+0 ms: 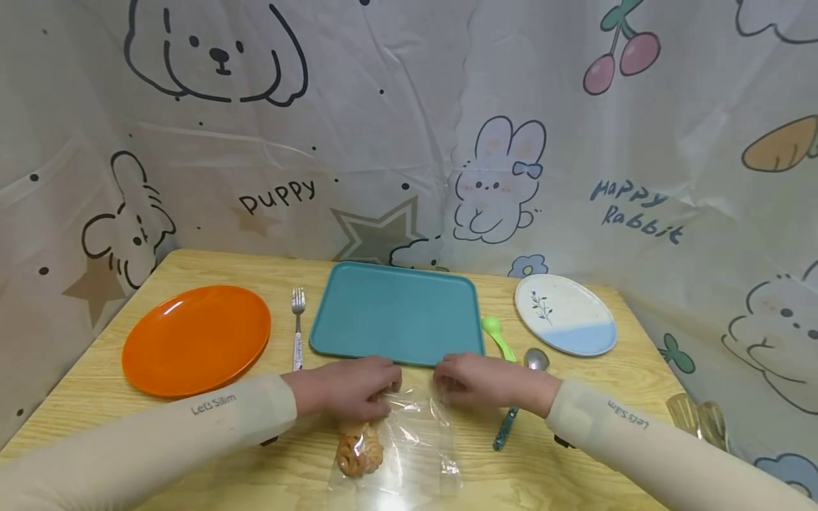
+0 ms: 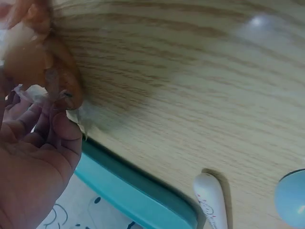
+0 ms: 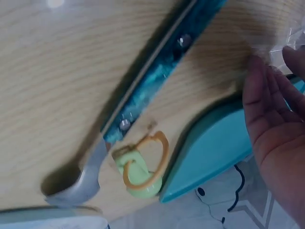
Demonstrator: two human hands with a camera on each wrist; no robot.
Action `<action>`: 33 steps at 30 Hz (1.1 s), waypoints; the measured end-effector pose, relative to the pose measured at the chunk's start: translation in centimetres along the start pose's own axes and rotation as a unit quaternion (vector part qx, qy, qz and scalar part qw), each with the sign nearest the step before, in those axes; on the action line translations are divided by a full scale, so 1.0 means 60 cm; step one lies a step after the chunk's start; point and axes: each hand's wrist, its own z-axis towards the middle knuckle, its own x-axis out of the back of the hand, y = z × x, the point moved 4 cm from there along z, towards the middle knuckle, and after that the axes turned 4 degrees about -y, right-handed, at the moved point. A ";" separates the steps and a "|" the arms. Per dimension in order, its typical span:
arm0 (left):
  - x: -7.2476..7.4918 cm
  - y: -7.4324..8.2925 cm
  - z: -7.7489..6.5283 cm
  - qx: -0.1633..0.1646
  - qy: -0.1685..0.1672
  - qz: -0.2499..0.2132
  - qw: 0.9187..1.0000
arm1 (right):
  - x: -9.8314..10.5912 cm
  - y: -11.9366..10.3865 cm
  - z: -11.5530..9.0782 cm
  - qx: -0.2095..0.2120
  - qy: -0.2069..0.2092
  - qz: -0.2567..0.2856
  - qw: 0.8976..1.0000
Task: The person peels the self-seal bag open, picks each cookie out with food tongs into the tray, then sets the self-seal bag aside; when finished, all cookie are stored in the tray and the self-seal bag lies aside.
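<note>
A clear plastic bag lies near the front of the table with a golden-brown pastry inside it, toward its left side. My left hand pinches the far left edge of the bag between thumb and fingers. In the left wrist view the pastry shows through the film just beyond the fingertips. At the far right edge of the same bag, my right hand holds the film with bent fingers; its thumb and fingertips meet the plastic in the right wrist view.
A teal tray lies just beyond both hands. Left of it are a fork and an orange plate. To the right are a green spoon, a teal-handled metal spoon, a white-and-blue plate and metal utensils.
</note>
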 end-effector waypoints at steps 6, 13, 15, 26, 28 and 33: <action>0.000 -0.002 0.007 -0.006 0.006 -0.034 0.999 | 0.003 0.006 0.004 0.010 0.012 0.075 0.997; 0.010 0.004 0.025 -0.043 0.044 -0.107 0.992 | 0.022 0.010 -0.001 0.036 0.051 0.144 0.988; 0.014 0.004 0.027 -0.050 0.059 -0.113 0.991 | 0.025 0.008 -0.002 0.046 0.064 0.141 0.987; 0.008 0.000 0.025 -0.049 0.084 -0.232 0.968 | 0.034 -0.005 -0.009 0.051 0.128 0.070 0.988; 0.002 -0.002 0.025 -0.049 0.082 -0.263 0.960 | 0.035 -0.007 -0.010 0.054 0.134 0.064 0.987; -0.007 -0.008 0.024 -0.047 0.089 -0.268 0.958 | 0.034 -0.009 -0.013 0.073 0.156 0.047 0.984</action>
